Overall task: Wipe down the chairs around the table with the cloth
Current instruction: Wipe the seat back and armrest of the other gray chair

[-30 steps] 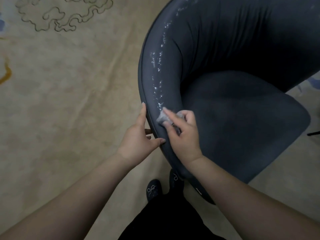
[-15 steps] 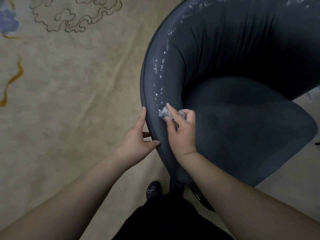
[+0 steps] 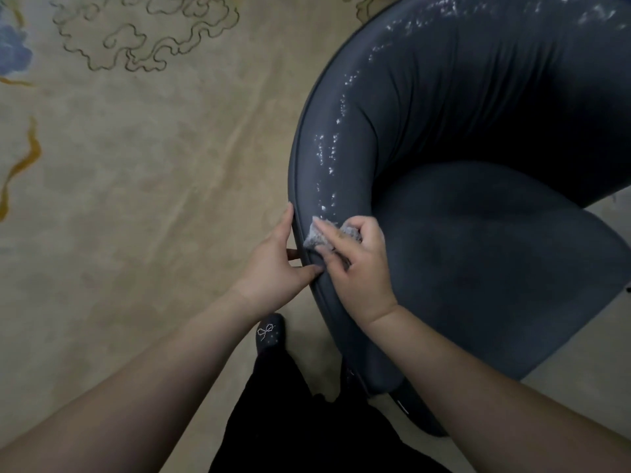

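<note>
On chair (image 3: pixel 478 268) rim: right hand (image 3: pixel 358 264) pinches soft, limp cloth (image 3: pixel 316 237), best kept bunched; left hand (image 3: pixel 273 264) grips rim's outer edge.

- One view only — the head camera, worn high on the person and aimed steeply down, almost straight at the floor.
- Both forearms enter from the bottom corners and meet near the middle, where the left hand (image 3: pixel 273 264) and right hand (image 3: pixel 355 264) sit close to the lens.
- The chair (image 3: pixel 478 233) fills the right half, seen from above and cut off by the top and right edges.
- The patterned rug (image 3: pixel 136 165) takes the left half; a dark shoe (image 3: pixel 271 332) lies directly below — the wide lens bends straight lines at the edges.
- No second view exists to share any part of the scene.
</note>
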Available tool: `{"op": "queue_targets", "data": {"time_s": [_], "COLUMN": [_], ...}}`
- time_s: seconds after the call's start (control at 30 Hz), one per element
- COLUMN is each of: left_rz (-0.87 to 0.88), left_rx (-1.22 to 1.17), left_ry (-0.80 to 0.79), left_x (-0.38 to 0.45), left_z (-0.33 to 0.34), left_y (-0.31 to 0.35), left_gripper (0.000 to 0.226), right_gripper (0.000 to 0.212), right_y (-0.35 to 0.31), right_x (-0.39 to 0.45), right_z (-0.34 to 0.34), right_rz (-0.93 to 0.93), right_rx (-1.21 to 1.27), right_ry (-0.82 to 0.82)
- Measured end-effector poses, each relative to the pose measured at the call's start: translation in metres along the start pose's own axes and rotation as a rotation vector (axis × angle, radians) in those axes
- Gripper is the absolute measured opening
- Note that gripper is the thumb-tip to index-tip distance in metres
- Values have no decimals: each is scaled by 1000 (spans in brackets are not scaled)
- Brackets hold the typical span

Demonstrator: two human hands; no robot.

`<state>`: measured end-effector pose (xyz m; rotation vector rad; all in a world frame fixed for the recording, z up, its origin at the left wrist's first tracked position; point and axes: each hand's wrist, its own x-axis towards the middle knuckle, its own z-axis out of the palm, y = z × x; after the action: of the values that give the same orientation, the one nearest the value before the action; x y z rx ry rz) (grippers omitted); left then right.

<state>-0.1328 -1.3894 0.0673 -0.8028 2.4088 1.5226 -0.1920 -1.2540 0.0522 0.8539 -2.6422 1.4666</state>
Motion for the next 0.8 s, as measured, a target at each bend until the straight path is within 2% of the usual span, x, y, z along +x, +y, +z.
{"op": "queue_targets", "data": {"time_s": [0.13, 0.33, 0.5, 0.67, 0.8], "left_rz": [18, 92, 99, 165, 180], "left_rx": [1, 16, 17, 51, 52], "left_ry": [-64, -108, -157, -236, -291], "left_x": [16, 44, 73, 88, 94], "left_z": [-11, -35, -52, -67, -71], "left_y": [-5, 4, 20, 32, 35], "left_gripper": [110, 99, 95, 95, 100], "right_gripper": [36, 38, 35, 38, 35], "right_y": [9, 3, 8, -4, -1], "right_x": [43, 34, 87, 44, 82], "right_z": [8, 12, 25, 21, 26], "right_rz": [181, 61, 246, 177, 208], "right_rx": [11, -39, -38, -106, -169], "right_ry": [88, 83, 156, 101, 151]}}
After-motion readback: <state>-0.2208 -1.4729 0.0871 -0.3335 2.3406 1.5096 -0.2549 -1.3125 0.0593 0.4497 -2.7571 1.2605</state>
